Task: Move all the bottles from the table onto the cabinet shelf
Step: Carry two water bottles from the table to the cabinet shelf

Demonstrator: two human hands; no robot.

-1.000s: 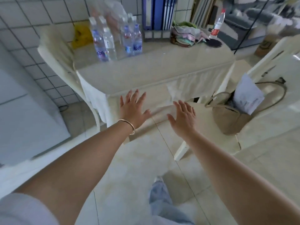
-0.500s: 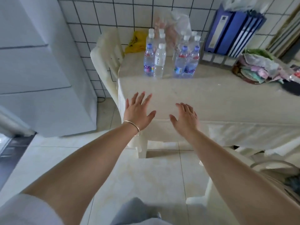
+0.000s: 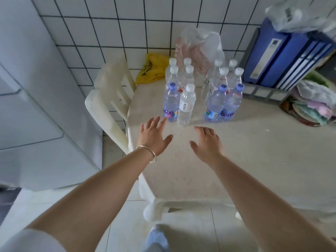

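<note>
A: What are the hands doing right now?

B: Both are hovering over the table (image 3: 254, 160), palms down, fingers spread wide, and neither is gripping anything. The left hand (image 3: 152, 136) is wearing a bangle (image 3: 147, 153) at the wrist.

A: And the bottles?

B: They are standing upright in two tight groups near the table's far edge, by the tiled wall (image 3: 127, 24). The left group is sitting toward the far left corner, led by a purple-labelled bottle (image 3: 171, 101) and a white-labelled bottle (image 3: 186, 105) touching side by side. The right group is fronted by a pair of purple-labelled bottles (image 3: 224, 101).

A: How are they lying relative to the hands?

B: The left fingertips (image 3: 162, 121) are nearly touching the base of the purple-labelled bottle in the left group. The right hand (image 3: 207, 142) is hanging a little short of the gap between the groups, nearer the white-labelled bottle.

A: Why the open hands?

B: I am judging that she is preparing to close each hand around a front bottle, one per hand. The front ones are shielding those behind, so starting there is making sense.

A: Any hazards?

B: They are packed closely; nudging one may be toppling its neighbours. The blue binders (image 3: 291, 55) are standing just beside the right group. No cabinet shelf is clearly showing.
</note>
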